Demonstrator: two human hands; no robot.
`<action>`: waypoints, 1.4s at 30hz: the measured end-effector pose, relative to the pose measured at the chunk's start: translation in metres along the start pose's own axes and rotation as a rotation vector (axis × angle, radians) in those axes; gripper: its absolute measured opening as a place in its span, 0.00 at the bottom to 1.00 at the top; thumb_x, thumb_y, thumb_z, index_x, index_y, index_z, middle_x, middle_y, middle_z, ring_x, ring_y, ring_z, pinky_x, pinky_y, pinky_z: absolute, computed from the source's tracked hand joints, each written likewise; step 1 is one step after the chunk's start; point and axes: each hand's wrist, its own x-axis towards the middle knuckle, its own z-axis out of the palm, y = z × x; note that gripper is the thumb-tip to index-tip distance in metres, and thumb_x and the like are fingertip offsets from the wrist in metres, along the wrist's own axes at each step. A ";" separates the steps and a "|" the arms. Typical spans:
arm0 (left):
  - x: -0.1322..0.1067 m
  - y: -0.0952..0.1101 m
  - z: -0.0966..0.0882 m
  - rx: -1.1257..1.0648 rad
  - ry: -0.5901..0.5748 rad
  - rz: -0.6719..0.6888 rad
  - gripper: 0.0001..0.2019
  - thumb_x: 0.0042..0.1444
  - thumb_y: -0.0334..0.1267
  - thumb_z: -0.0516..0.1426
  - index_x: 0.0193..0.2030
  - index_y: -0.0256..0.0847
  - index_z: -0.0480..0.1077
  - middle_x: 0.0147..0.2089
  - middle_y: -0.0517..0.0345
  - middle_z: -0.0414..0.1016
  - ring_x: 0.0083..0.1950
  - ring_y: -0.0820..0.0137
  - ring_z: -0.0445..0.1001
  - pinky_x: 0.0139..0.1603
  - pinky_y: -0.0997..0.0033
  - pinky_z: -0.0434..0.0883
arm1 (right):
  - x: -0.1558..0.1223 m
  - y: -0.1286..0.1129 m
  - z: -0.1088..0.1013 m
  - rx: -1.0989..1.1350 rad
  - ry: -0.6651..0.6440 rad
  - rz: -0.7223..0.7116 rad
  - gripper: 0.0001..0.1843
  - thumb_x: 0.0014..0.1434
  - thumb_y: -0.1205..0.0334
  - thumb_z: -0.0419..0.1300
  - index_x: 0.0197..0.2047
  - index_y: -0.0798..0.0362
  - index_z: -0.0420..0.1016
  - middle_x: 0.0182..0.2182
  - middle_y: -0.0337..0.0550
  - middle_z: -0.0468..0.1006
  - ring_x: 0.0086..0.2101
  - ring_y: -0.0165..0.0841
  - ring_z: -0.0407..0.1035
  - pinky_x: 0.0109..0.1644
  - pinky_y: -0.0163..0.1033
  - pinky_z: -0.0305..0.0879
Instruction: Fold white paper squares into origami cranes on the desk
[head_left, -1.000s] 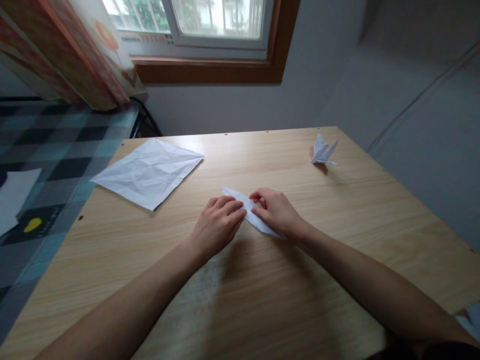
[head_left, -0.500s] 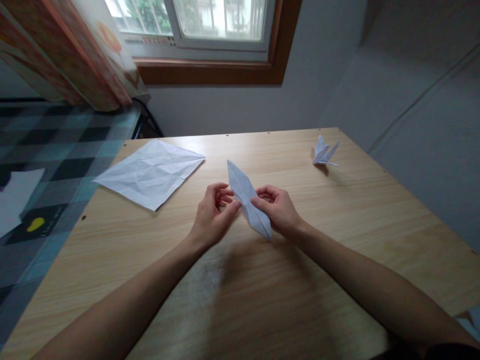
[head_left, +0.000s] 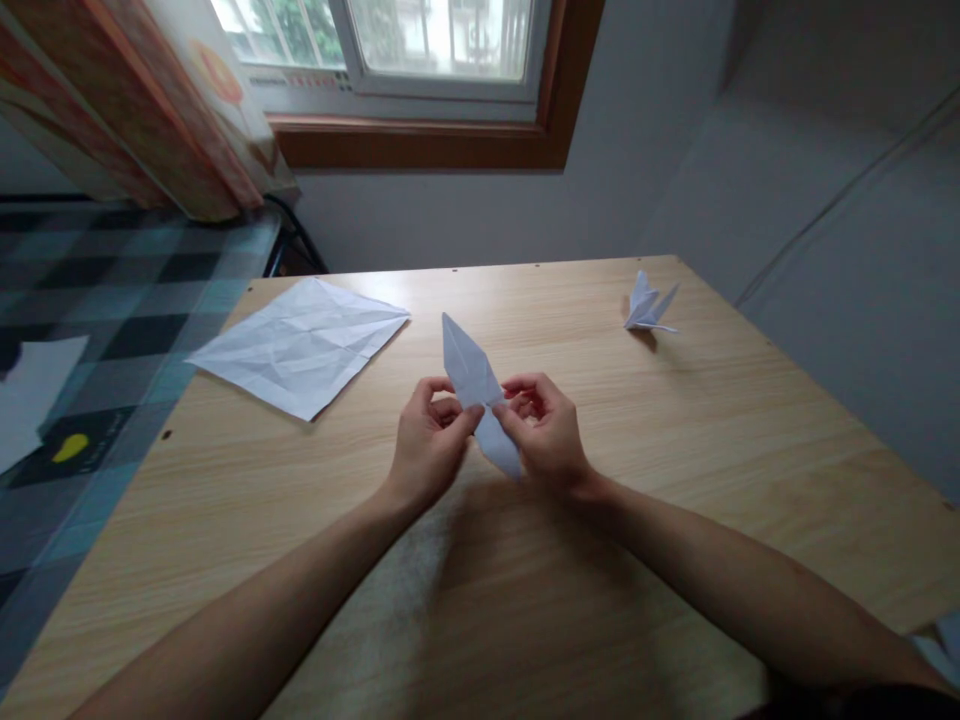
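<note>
Between my hands, above the table, is a white folded paper, long and diamond-shaped, tilted with its far point up and to the left. My left hand pinches its left side near the middle, thumb on top. On the right side, my right hand grips it with the thumb pressed close to the left thumb. The fingers partly cover its narrow middle. A creased, unfolded sheet of white paper lies flat to the left of my hands. Farther off to the right stands a white paper crane.
The light wooden table has its far edge near a wall beneath a window. On the left, a surface with a checked cloth carries white paper and a dark item with a yellow mark. An orange-patterned curtain hangs above.
The folded paper has shifted slightly left and turned a little. My left fingers have closed on its edge, and my right thumb has moved in toward its middle. Everything else stays put.
</note>
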 end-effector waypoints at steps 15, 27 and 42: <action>-0.004 0.000 -0.001 0.226 0.007 0.126 0.12 0.53 0.41 0.64 0.30 0.40 0.65 0.24 0.64 0.70 0.24 0.75 0.67 0.26 0.76 0.63 | -0.004 -0.005 -0.002 -0.210 0.007 -0.260 0.04 0.59 0.62 0.62 0.33 0.51 0.73 0.28 0.39 0.73 0.26 0.29 0.66 0.30 0.36 0.66; -0.005 0.011 -0.002 0.384 -0.079 0.310 0.11 0.60 0.40 0.55 0.33 0.39 0.77 0.38 0.54 0.76 0.41 0.66 0.73 0.42 0.68 0.70 | -0.007 -0.011 -0.004 -0.622 0.028 -0.847 0.07 0.65 0.66 0.57 0.45 0.53 0.74 0.36 0.47 0.77 0.40 0.39 0.72 0.45 0.46 0.73; -0.002 -0.005 -0.006 0.066 -0.182 0.114 0.15 0.58 0.48 0.60 0.40 0.36 0.78 0.35 0.53 0.78 0.39 0.63 0.75 0.41 0.66 0.71 | -0.007 -0.006 -0.002 -0.264 0.001 -0.584 0.09 0.63 0.68 0.57 0.47 0.49 0.69 0.39 0.43 0.78 0.39 0.34 0.74 0.44 0.42 0.74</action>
